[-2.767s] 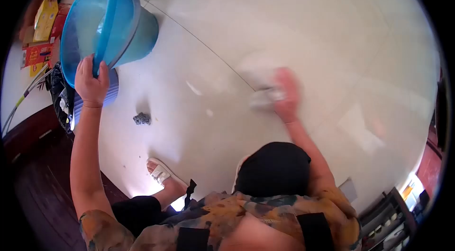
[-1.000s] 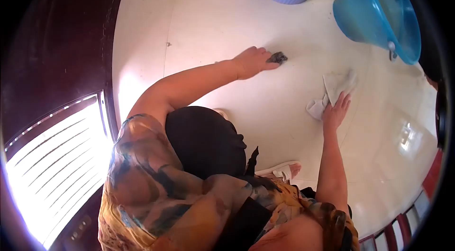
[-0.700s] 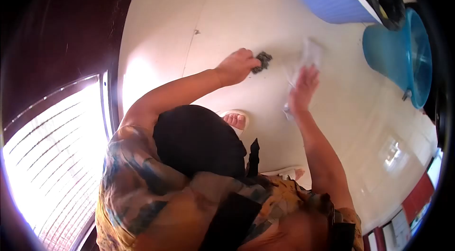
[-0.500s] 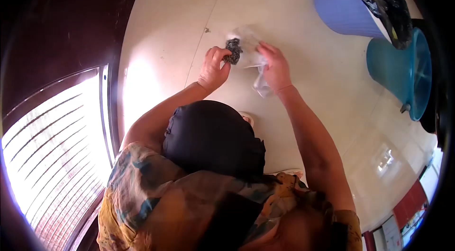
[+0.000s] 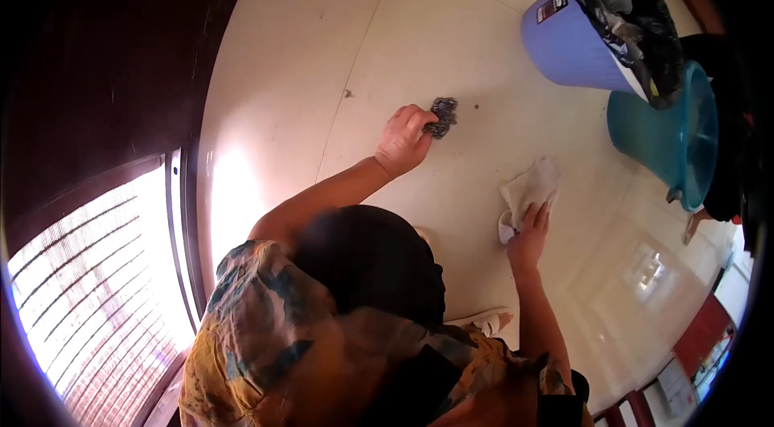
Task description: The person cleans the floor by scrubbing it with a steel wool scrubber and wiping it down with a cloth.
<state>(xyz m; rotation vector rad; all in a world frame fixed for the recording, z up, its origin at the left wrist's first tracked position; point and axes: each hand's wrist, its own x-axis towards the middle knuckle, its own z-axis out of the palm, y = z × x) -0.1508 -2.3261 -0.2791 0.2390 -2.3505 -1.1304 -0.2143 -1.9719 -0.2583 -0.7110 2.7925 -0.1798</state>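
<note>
Pinched in the fingers of my left hand [image 5: 405,142] is a grey metal scourer [image 5: 443,117], held at or just above the pale tiled floor [image 5: 355,48]. Farther right and nearer my body, my right hand [image 5: 528,240] grips a whitish cloth [image 5: 535,183], its fingers over the near end. The cloth spreads crumpled on the floor, with a folded part beside the fingers. Small dark specks [image 5: 476,107] dot the tiles near the scourer.
A purple bin [image 5: 556,56] with a black liner and rubbish stands at upper right. Beside it is a teal bucket [image 5: 645,141]. Part of another person in dark clothing [image 5: 721,177] shows behind the bucket. A bright slatted panel [image 5: 93,282] and dark woodwork [image 5: 97,48] line the left.
My right hand has drawn the cloth right and nearer my body, away from the scourer. My left hand has shifted right and slightly nearer, still holding the scourer.
</note>
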